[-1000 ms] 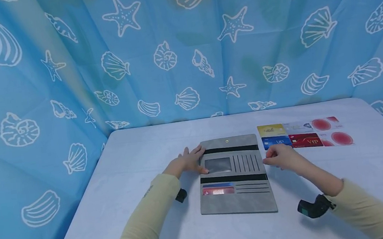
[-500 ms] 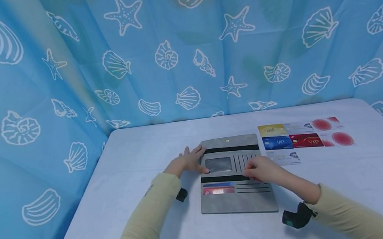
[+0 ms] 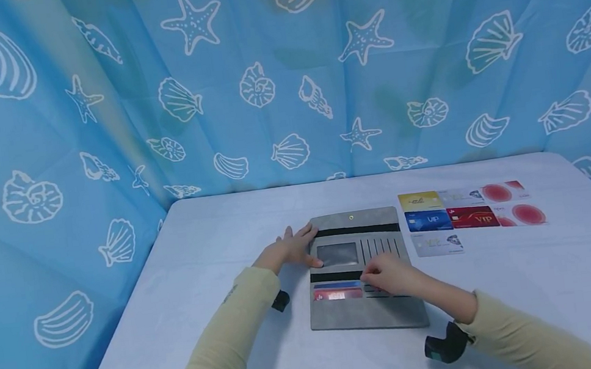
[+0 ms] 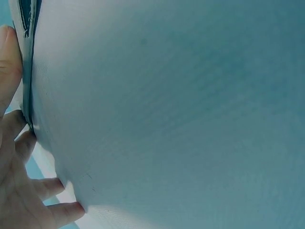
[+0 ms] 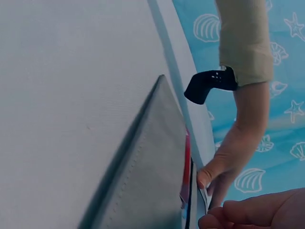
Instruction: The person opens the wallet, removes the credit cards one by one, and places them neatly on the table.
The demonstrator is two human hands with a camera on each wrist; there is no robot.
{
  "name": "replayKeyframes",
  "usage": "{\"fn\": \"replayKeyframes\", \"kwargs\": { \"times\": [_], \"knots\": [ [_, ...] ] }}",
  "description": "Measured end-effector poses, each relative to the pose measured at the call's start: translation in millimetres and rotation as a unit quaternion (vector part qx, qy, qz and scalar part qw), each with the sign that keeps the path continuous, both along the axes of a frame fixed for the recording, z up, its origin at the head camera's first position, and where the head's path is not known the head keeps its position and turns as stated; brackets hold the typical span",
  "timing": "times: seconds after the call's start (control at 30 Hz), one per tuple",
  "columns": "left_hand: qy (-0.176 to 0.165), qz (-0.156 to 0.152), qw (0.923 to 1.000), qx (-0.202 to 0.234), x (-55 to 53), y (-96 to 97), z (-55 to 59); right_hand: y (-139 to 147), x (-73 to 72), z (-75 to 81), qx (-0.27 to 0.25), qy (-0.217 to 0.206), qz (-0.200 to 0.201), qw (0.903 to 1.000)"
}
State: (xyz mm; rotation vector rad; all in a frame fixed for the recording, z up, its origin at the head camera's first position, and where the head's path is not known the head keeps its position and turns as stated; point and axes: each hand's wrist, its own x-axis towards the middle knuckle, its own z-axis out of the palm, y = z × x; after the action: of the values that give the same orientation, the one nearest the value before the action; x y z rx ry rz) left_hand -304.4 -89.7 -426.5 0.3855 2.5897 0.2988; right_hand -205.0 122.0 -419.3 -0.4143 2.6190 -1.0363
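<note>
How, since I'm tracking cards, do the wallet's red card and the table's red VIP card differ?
The wallet card is partly tucked away; the table card shows fully. The wallet card sits left of the right hand, the table card right of it. Both are red.

Blue card (image 3: 429, 221): "VIP", pale capitals toward the right side; smaller print illegible.
Red card (image 3: 473, 217): "VIP", gold capitals toward the lower right; small white emblem at upper left (too small to identify).
Silver card (image 3: 438, 244): "VIP", faint pale capitals left of centre; fine print illegible.
Gold card (image 3: 420, 201): dark central mark, unreadable.
White card (image 3: 461, 197), beside the gold: lettering too faint to read.
Two pink-circle cards (image 3: 520, 214): tiny print, illegible.
Pocketed red card (image 3: 338, 293), in wallet (image 3: 370, 318): white marks, unreadable.
Left sleeve (image 3: 228, 316): small dark marking (undecipherable).
</note>
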Motion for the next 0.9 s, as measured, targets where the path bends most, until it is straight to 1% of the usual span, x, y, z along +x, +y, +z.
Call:
{"fn": "replayKeyframes", "kwargs": {
  "times": [0.13, 0.3, 0.47, 0.63, 0.73, 0.9],
  "knots": [
    [0.002, -0.003, 1.0000, -0.003, 0.5, -0.3, 0.4, -6, 0.8, -2.4, 0.016, -0.006, -0.003, 0.9999],
    [-0.001, -0.002, 1.0000, 0.000, 1.0, 0.1, 1.9, -12, 1.6, -6.1, 0.023, -0.015, -0.005, 0.9996],
    [-0.001, -0.005, 0.9999, -0.008, 1.0, 0.8, 1.9, -15, 3.6, -8.2, 0.023, -0.009, 0.001, 0.9997],
    [0.000, -0.005, 1.0000, -0.005, 0.5, 0.8, 1.6, -18, 2.9, -10.9, 0.025, -0.003, 0.004, 0.9997],
    [-0.001, -0.003, 1.0000, -0.002, 0.2, 0.3, 1.5, -19, -0.1, -13.9, 0.027, -0.023, -0.003, 0.9994],
    [-0.005, -0.001, 1.0000, 0.001, 0.3, 0.0, 2.0, -20, -8.1, -16.8, 0.037, -0.073, -0.015, 0.9965]
  ]
}}
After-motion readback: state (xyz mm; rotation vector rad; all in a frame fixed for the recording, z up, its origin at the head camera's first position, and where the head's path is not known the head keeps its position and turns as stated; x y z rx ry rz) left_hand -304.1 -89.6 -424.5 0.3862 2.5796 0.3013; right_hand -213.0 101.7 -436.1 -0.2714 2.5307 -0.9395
